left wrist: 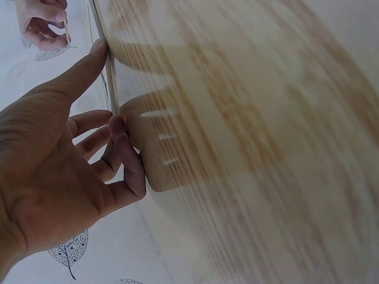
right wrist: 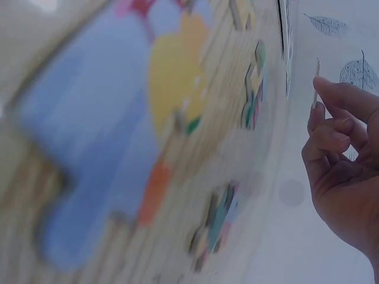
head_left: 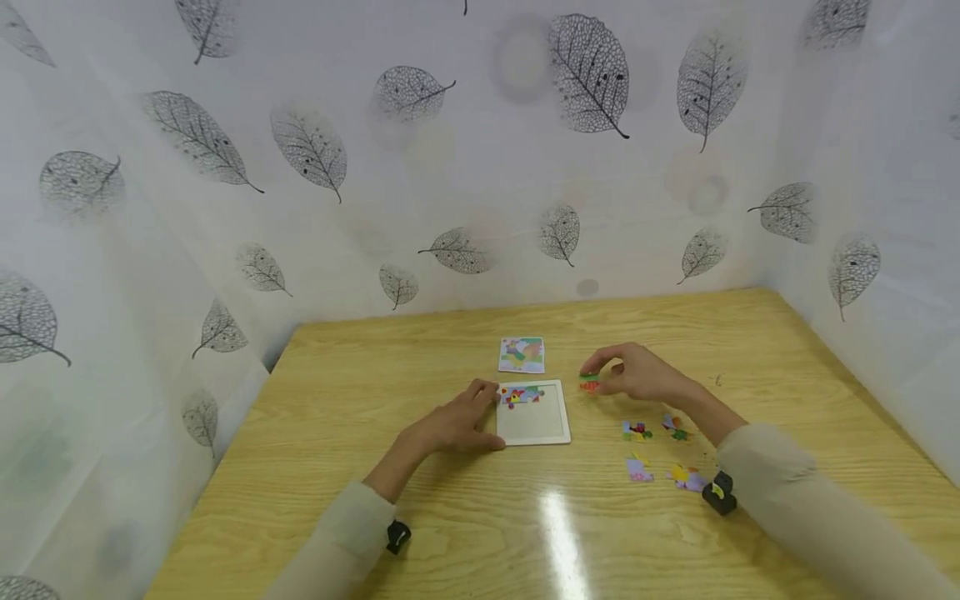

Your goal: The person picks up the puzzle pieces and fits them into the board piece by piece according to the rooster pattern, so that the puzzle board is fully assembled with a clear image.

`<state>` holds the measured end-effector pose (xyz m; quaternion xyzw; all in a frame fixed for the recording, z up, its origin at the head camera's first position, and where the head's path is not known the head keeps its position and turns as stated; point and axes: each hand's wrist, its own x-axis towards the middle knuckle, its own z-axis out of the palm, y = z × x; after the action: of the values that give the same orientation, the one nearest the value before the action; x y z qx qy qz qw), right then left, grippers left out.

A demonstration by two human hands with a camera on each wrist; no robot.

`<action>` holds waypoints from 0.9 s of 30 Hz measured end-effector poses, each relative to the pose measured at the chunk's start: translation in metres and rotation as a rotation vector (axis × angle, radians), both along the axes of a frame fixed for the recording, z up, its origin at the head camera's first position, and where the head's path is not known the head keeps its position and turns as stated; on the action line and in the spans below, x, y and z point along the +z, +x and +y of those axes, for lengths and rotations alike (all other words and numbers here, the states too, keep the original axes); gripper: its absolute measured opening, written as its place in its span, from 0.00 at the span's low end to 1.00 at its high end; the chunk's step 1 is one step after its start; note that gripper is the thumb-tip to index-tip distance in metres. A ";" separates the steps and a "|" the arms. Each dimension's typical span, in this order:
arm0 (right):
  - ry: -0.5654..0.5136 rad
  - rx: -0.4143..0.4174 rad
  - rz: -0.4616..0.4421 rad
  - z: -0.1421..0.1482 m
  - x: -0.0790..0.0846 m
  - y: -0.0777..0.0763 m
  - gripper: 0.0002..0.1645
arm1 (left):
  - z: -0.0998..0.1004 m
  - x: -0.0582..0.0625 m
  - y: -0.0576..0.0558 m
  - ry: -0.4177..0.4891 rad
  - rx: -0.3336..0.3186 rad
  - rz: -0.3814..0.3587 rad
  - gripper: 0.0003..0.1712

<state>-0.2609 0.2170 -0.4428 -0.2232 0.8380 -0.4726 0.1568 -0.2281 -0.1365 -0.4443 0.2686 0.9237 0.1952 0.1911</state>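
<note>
A white-rimmed puzzle tray [head_left: 533, 443] lies on the table, with several joined jigsaw pieces [head_left: 521, 395] along the upper left of its inside. My left hand [head_left: 457, 421] holds the tray by its left side, the thumb near the lower corner and the bent fingers near the upper one. To the right of the tray, my right hand [head_left: 641, 373] pinches a red and green jigsaw piece [head_left: 589, 383] between thumb and fingers. In the right wrist view that jigsaw piece [right wrist: 316, 83] shows edge-on, raised off the table.
Behind the tray lies a square picture card [head_left: 521, 355]. Loose jigsaw pieces lie in small groups below my right hand, among them a lilac one [head_left: 639, 470] and a yellow and purple cluster [head_left: 686, 477]. Leaf-printed white sheeting [head_left: 480, 167] surrounds the wooden table [head_left: 360, 367].
</note>
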 end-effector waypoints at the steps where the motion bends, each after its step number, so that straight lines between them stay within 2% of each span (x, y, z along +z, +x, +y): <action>1: 0.003 0.008 0.014 -0.004 0.000 -0.001 0.17 | 0.000 0.000 0.000 -0.002 0.000 0.002 0.47; 6: 0.028 0.035 0.069 -0.022 0.001 -0.002 0.15 | 0.000 0.000 0.000 -0.009 0.003 0.012 0.47; 17: 0.032 0.045 0.002 -0.050 -0.002 -0.005 0.14 | 0.001 -0.001 0.000 -0.002 0.003 0.014 0.47; 27: 0.101 0.015 0.027 -0.063 -0.004 -0.006 0.12 | -0.001 -0.002 0.000 0.007 0.007 0.007 0.49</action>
<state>-0.2667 0.1544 -0.4469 -0.2276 0.8610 -0.4257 0.1602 -0.2278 -0.1376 -0.4468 0.2669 0.9246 0.1982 0.1863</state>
